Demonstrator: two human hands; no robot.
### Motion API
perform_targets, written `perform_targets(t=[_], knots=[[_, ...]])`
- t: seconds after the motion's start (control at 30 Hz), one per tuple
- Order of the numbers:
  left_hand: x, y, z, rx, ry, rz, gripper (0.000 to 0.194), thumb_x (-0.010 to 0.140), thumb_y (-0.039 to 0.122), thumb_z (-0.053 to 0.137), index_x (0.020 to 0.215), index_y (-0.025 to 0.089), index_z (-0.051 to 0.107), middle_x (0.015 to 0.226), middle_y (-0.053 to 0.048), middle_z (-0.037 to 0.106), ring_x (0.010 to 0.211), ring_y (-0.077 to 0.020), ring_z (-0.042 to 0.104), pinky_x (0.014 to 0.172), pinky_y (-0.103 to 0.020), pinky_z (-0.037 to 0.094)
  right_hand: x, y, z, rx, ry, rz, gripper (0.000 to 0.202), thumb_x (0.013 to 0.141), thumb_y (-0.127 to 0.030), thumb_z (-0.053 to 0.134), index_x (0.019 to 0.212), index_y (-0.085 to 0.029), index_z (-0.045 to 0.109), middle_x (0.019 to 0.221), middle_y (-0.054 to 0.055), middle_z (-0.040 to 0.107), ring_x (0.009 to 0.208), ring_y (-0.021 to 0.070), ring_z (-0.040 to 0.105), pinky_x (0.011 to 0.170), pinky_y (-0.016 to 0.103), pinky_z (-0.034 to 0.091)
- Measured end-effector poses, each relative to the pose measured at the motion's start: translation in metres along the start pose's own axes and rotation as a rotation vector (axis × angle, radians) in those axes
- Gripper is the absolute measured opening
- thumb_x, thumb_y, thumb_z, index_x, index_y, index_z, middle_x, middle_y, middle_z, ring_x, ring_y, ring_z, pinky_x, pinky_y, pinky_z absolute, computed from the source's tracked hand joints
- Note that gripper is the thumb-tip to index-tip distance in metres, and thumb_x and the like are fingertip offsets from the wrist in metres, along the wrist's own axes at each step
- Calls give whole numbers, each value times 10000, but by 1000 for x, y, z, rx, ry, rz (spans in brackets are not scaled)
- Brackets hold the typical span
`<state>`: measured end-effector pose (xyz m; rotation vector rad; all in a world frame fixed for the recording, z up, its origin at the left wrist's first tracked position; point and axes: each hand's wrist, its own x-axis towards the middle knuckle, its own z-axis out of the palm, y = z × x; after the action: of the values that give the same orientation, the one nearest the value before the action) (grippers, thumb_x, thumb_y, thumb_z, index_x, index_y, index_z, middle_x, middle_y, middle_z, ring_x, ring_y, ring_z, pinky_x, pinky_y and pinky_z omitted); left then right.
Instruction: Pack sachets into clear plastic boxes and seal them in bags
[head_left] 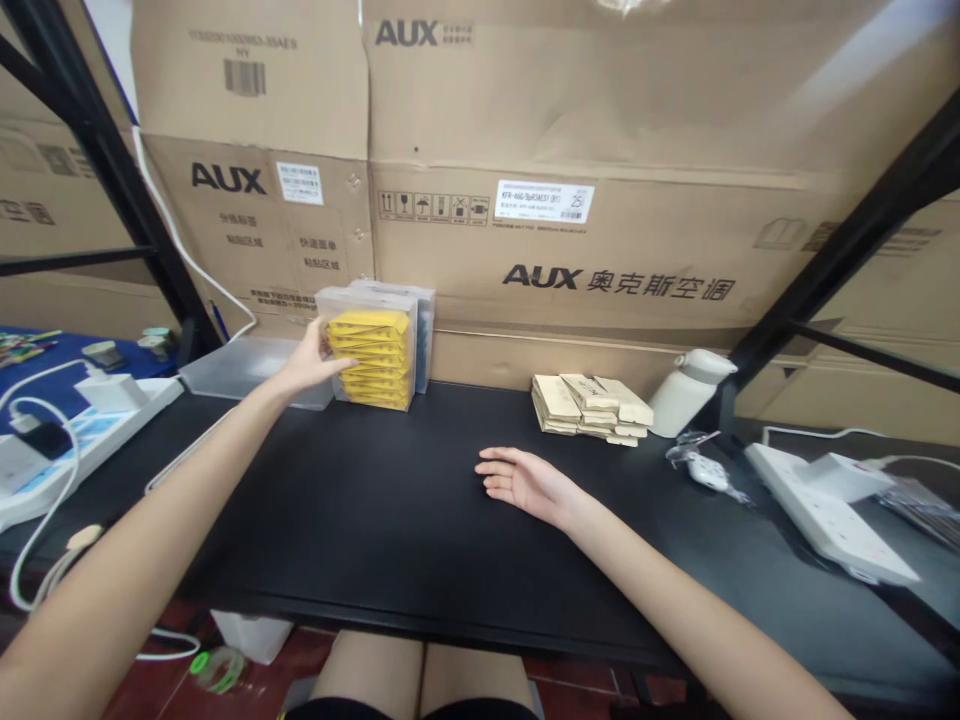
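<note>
A clear plastic box [412,375] filled with a stack of yellow packets [371,350] stands upright at the back of the black table. My left hand [311,358] grips its left side, thumb across the front and the other fingers partly hidden at the edge. Right behind it is a second translucent box [426,335], mostly covered from view. My right hand [529,487] hovers over or rests on the table's middle, holding nothing, with its fingers loosely extended to the left. Flat kraft-paper packets [589,405] lie in piles beyond it, to the right.
A shallow translucent tray [251,365] lies left of the boxes. A cream bottle [690,392] and a small white item in clear wrap [709,470] are at right. Power strips [829,515] with cables flank both sides. Large cardboard [637,220] walls the back.
</note>
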<state>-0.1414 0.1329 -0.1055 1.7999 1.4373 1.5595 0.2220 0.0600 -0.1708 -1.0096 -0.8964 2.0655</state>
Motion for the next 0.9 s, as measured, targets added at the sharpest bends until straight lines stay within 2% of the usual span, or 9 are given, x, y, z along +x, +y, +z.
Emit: perform_targets(t=[0.17, 0.33, 0.4, 0.53, 0.63, 0.7, 0.77, 0.83, 0.9], knots=[[-22, 12, 12, 147, 158, -160, 855, 540, 393, 849, 1256, 155, 445, 1331, -200, 525, 1197, -333, 540, 977, -472, 455, -2, 0, 3, -22, -16, -16, 151, 894, -210, 514, 928, -133, 639, 834, 74, 727, 686, 130, 685, 723, 263, 524], [-39, -1, 28, 32, -46, -161, 803, 543, 379, 848, 1232, 198, 479, 1276, -151, 593, 1213, -294, 546, 1011, -422, 436, -2, 2, 6, -81, 4, -60, 136, 865, -229, 548, 920, -135, 629, 834, 77, 717, 676, 134, 677, 695, 266, 534], [-45, -6, 35, 69, -24, -109, 777, 581, 405, 822, 1247, 203, 478, 1257, -138, 606, 1190, -287, 566, 1006, -409, 442, -5, 3, 8, -193, 62, -215, 152, 840, -281, 593, 920, -153, 617, 835, 74, 706, 675, 145, 664, 686, 290, 538], [-59, 3, 39, 305, 57, 249, 790, 673, 427, 766, 1358, 210, 438, 1244, -121, 596, 1167, -297, 562, 1009, -422, 426, -19, 1, 11, -612, 275, -904, 409, 732, -322, 737, 1096, -228, 577, 1201, 111, 625, 1024, 233, 624, 911, 391, 503], [-69, 17, 37, 486, -49, 578, 697, 767, 344, 700, 1397, 229, 424, 1204, -121, 600, 1143, -296, 556, 973, -438, 442, -28, -4, 10, -942, 373, -1243, 707, 640, -305, 818, 1270, -264, 499, 1487, 104, 379, 1374, 312, 345, 1135, 482, 293], [-76, 24, 39, 546, -187, 789, 610, 822, 248, 636, 1396, 239, 429, 1198, -121, 616, 1127, -281, 570, 993, -456, 424, -29, -7, 7, -1133, 364, -1317, 789, 652, -317, 809, 1343, -243, 437, 1514, 121, 332, 1426, 338, 239, 1158, 545, 211], [-83, 29, 43, 566, -272, 959, 573, 844, 163, 594, 1390, 235, 436, 1198, -122, 637, 1121, -261, 588, 1028, -464, 394, -25, -7, 2, -1290, 285, -1324, 825, 704, -318, 771, 1408, -222, 352, 1486, 145, 377, 1414, 338, 272, 1144, 575, 223], [-87, 30, 48, 576, -278, 1048, 574, 838, 129, 599, 1380, 247, 451, 1207, -114, 654, 1123, -247, 603, 1065, -470, 355, -20, -5, -1, -1349, 181, -1311, 787, 729, -317, 756, 1400, -224, 354, 1398, 144, 491, 1338, 320, 415, 1124, 557, 283], [-89, 30, 51, 569, -171, 1031, 616, 799, 167, 672, 1368, 277, 465, 1250, -107, 644, 1158, -265, 591, 1103, -509, 291, -17, -1, -2, -1246, 151, -1273, 690, 716, -326, 769, 1317, -229, 444, 1273, 122, 593, 1200, 290, 556, 1069, 496, 394]])
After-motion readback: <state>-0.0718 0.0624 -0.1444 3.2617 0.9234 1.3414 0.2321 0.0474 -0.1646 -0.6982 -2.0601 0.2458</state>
